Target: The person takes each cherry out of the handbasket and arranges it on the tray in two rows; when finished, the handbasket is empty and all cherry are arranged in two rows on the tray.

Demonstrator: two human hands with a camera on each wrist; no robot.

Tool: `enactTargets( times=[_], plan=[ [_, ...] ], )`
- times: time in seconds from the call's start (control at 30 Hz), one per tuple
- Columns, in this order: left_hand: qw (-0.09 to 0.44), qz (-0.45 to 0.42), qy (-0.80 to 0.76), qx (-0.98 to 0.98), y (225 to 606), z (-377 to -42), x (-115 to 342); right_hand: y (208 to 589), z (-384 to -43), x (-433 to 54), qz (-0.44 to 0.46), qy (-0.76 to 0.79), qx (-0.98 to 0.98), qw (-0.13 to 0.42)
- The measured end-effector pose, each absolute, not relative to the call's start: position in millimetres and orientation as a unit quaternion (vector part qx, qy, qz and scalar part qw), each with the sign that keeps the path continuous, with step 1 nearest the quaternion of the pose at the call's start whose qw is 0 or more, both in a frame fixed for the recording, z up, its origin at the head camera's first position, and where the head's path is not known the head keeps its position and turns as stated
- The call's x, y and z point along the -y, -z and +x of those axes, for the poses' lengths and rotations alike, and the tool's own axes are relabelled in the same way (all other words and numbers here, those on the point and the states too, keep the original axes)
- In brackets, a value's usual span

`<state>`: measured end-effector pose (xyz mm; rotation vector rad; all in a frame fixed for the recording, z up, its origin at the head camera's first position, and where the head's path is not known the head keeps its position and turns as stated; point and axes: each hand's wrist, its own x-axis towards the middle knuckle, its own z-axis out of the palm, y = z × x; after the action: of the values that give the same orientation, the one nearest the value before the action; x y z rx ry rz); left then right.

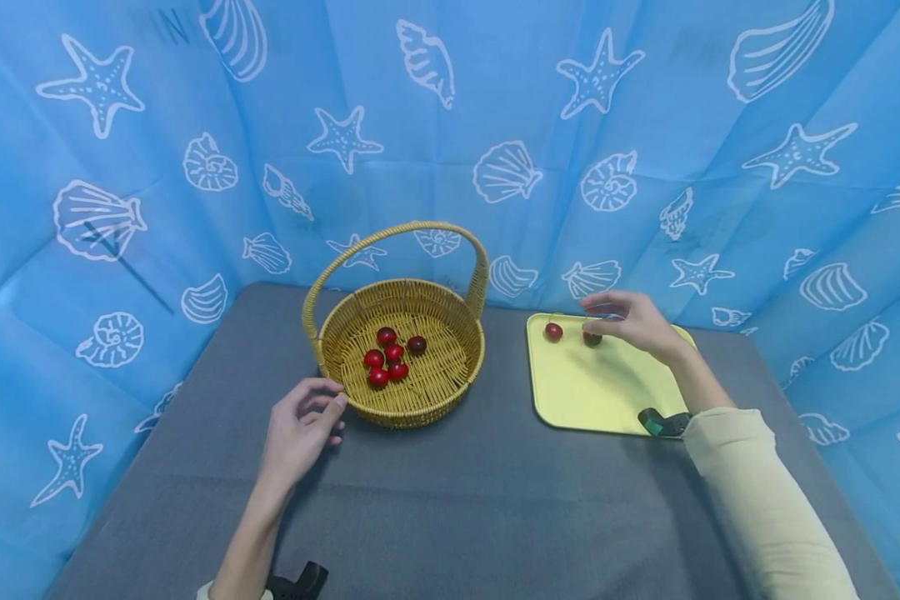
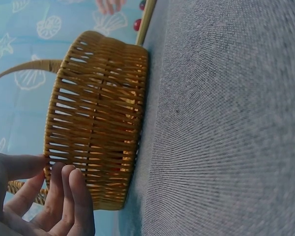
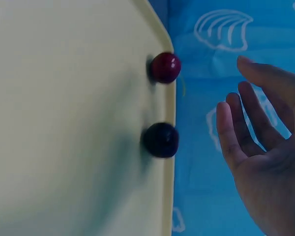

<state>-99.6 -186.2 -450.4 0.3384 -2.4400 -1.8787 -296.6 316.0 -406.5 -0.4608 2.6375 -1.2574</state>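
Observation:
My left hand point(image 1: 300, 429) pinches the near-left rim of a round wicker basket point(image 1: 412, 414), thumb and fingers over its edge in the left wrist view. Inside the basket lie several red cherries point(image 1: 393, 353), one of them darker. At the right, my right hand point(image 1: 633, 325) hovers above the far edge of a yellow tray point(image 1: 570, 400), its fingers spread and holding nothing. Two cherries sit on that tray: a bright red cherry point(image 3: 165, 68) and a dark cherry point(image 3: 161, 140). The dark one is partly hidden behind the thumb in the head view.
A tall arched handle point(image 1: 420, 227) rises over the basket. Grey cloth point(image 1: 450, 508) covers the table, and a blue curtain point(image 1: 450, 133) with white shells and starfish hangs close behind it. Dark straps point(image 1: 663, 422) are on the wrists.

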Motion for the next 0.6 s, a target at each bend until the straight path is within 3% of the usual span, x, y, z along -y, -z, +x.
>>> enactTargets(
  times=[0.33,0.6],
  plan=[
    [0.019,0.108,0.608,0.787,451.2,-99.9,187.4,383.6,-284.7,-278.1,-0.192,0.448,-0.868,0.092],
    [0.022,0.108,0.606,0.788,452.0,-99.7,187.3,375.1,-278.8,-249.5,-0.239,0.483,-0.834,0.122]
  ],
)
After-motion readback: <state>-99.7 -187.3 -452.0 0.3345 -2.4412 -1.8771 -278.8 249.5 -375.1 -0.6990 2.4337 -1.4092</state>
